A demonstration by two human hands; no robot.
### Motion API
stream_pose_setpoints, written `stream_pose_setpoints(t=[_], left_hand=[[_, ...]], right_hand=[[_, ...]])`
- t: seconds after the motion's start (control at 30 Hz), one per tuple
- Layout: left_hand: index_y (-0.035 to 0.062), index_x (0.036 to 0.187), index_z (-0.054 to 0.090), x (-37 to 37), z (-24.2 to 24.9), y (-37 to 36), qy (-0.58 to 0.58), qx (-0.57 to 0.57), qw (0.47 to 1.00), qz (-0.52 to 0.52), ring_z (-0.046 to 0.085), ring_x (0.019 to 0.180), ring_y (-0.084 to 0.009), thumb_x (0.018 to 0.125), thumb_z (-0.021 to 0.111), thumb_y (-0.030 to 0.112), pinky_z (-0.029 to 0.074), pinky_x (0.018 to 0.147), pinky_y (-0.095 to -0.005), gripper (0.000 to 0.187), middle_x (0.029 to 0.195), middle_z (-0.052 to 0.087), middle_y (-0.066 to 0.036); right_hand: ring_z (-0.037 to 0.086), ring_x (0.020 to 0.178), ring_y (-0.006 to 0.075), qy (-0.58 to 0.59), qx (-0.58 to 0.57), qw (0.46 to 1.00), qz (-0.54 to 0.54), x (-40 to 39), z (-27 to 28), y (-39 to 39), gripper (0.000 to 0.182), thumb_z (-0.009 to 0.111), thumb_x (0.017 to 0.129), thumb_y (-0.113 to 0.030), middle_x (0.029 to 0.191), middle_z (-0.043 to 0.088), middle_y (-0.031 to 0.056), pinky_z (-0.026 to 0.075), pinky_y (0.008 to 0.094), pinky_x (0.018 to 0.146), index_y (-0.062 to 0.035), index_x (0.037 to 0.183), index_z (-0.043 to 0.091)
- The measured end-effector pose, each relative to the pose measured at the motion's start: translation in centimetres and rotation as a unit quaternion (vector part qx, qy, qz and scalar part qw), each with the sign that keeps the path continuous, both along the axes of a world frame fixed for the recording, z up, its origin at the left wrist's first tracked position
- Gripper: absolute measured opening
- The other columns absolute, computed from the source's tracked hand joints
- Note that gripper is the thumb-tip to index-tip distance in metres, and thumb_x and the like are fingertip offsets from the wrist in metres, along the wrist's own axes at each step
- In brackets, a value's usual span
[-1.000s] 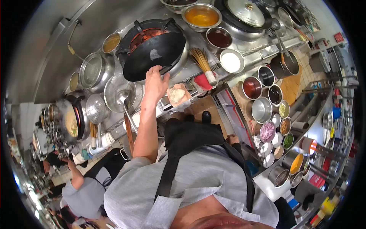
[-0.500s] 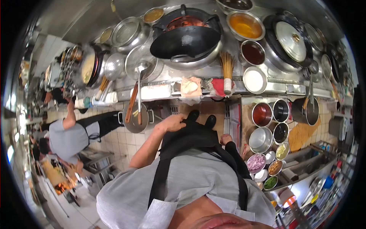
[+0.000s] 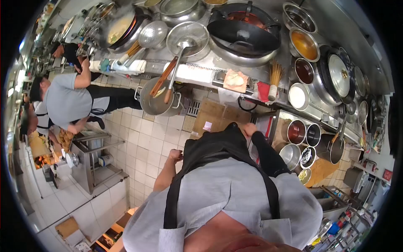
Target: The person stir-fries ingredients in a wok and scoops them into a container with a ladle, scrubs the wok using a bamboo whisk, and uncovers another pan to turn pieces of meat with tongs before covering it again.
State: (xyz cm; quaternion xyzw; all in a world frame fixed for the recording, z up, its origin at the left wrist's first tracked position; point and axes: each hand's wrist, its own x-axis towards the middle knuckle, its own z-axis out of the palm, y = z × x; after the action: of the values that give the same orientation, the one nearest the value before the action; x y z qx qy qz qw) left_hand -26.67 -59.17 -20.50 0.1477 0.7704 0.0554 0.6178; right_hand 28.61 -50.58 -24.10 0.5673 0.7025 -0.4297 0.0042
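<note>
My left hand hangs low beside the black apron, over the tiled floor. Its fingers are curled in and nothing shows in them. At the apron's right edge is my right hand, with a dark sleeve on the forearm. Its fingers look bent, and I see no object in them. Ahead on the steel range sits a black wok over a glowing burner. To its left, a ladle rests across a wire strainer, its handle above a large pot. A bamboo brush leans at the range's front edge.
To the right stand a bowl of orange liquid, a bowl of white powder or liquid, a lidded pot and several sauce containers. A co-worker in a grey shirt stands left, near a steel stand.
My view and body have turned leftward, so the range has shifted right in view. My left hand has come away from the apron front; my right hand has moved forward beside it.
</note>
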Motion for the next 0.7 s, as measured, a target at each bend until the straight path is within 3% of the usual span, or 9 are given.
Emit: stream_pose_setpoints(t=[0.07,0.13,0.23,0.37,0.5,0.53,0.63,0.67,0.7], left_hand=[[-0.0014,0.106,0.070,0.0,0.4,-1.7,0.006,0.017,0.998,0.060,0.068,0.068,-0.0254,0.100,0.059,0.014,0.060,0.061,-0.0405,0.020,0.081,0.069,-0.016],[-0.0018,0.104,0.068,-0.4,0.3,-4.2,0.000,0.036,0.990,0.140,0.066,0.064,-0.0234,0.099,0.061,0.015,0.059,0.060,-0.0398,0.019,0.080,0.069,-0.015],[-0.0019,0.101,0.069,-0.5,0.9,-7.8,0.005,0.014,0.989,0.149,0.067,0.065,-0.0222,0.099,0.062,0.016,0.057,0.058,-0.0392,0.019,0.078,0.069,-0.014],[-0.0033,0.079,0.067,-0.6,2.2,-12.6,0.001,0.050,0.991,0.128,0.061,0.050,-0.0236,0.096,0.062,0.011,0.048,0.043,-0.0382,0.022,0.065,0.063,-0.012],[-0.0014,0.068,0.061,0.9,0.5,-16.7,0.042,0.047,0.940,0.334,0.058,0.047,-0.0239,0.092,0.061,0.007,0.046,0.041,-0.0383,0.026,0.060,0.058,-0.014],[0.0005,0.064,0.058,0.3,-2.7,-19.0,0.046,0.073,0.963,0.254,0.054,0.044,-0.0231,0.091,0.062,0.007,0.045,0.040,-0.0374,0.028,0.058,0.056,-0.012],[-0.0013,0.075,0.063,2.3,-0.3,-19.8,-0.011,0.070,0.943,0.324,0.056,0.048,-0.0186,0.098,0.058,0.014,0.041,0.040,-0.0365,0.028,0.065,0.063,-0.012],[-0.0012,0.086,0.069,2.7,-0.9,-20.6,0.022,0.053,0.973,0.221,0.068,0.063,-0.0269,0.095,0.058,0.019,0.053,0.053,-0.0435,0.024,0.076,0.070,-0.018],[0.0011,0.090,0.071,3.2,-1.6,-21.3,0.055,0.077,0.988,0.122,0.070,0.069,-0.0302,0.093,0.058,0.020,0.055,0.059,-0.0454,0.023,0.081,0.071,-0.019]], right_hand=[[0.052,0.044,0.0201,0.262,-0.215,0.896,-0.286,-6.5,3.9,4.1,0.029,0.060,0.094,-0.020,0.058,0.056,0.0076,0.039,0.0371,0.041,-0.0092,0.067,0.058],[0.058,0.052,0.0152,0.307,-0.258,0.886,-0.234,-11.8,4.4,8.8,0.015,0.063,0.096,-0.017,0.068,0.062,0.0050,0.047,0.0304,0.047,-0.0032,0.091,0.065],[0.064,0.066,0.0139,0.359,-0.281,0.857,-0.239,-20.9,9.3,13.8,0.013,0.067,0.097,-0.018,0.080,0.066,0.0048,0.052,0.0296,0.056,-0.0049,0.100,0.065],[0.067,0.071,0.0164,0.407,-0.303,0.831,-0.229,-30.1,12.5,19.7,0.019,0.069,0.096,-0.017,0.088,0.070,0.0067,0.055,0.0311,0.062,-0.0042,0.110,0.067],[0.063,0.116,0.0265,0.385,-0.294,0.817,-0.312,-36.0,10.2,24.3,0.042,0.072,0.096,-0.027,0.128,0.065,0.0153,0.055,0.0430,0.091,-0.0035,0.129,0.060],[0.054,0.132,0.0297,0.406,-0.329,0.797,-0.303,-36.6,8.6,25.3,0.046,0.069,0.098,-0.033,0.144,0.056,0.0170,0.049,0.0474,0.102,-0.0036,0.131,0.058],[0.056,0.130,0.0298,0.482,-0.383,0.723,-0.313,-38.1,10.7,25.6,0.044,0.066,0.100,-0.036,0.144,0.058,0.0161,0.046,0.0469,0.106,-0.0050,0.130,0.059],[0.057,0.129,0.0298,0.510,-0.418,0.704,-0.264,-38.0,10.7,26.0,0.041,0.064,0.101,-0.037,0.141,0.060,0.0146,0.043,0.0469,0.110,-0.0063,0.128,0.059],[0.057,0.128,0.0297,0.503,-0.422,0.707,-0.264,-37.9,10.7,26.3,0.040,0.064,0.101,-0.037,0.140,0.061,0.0142,0.043,0.0468,0.110,-0.0064,0.127,0.059]])
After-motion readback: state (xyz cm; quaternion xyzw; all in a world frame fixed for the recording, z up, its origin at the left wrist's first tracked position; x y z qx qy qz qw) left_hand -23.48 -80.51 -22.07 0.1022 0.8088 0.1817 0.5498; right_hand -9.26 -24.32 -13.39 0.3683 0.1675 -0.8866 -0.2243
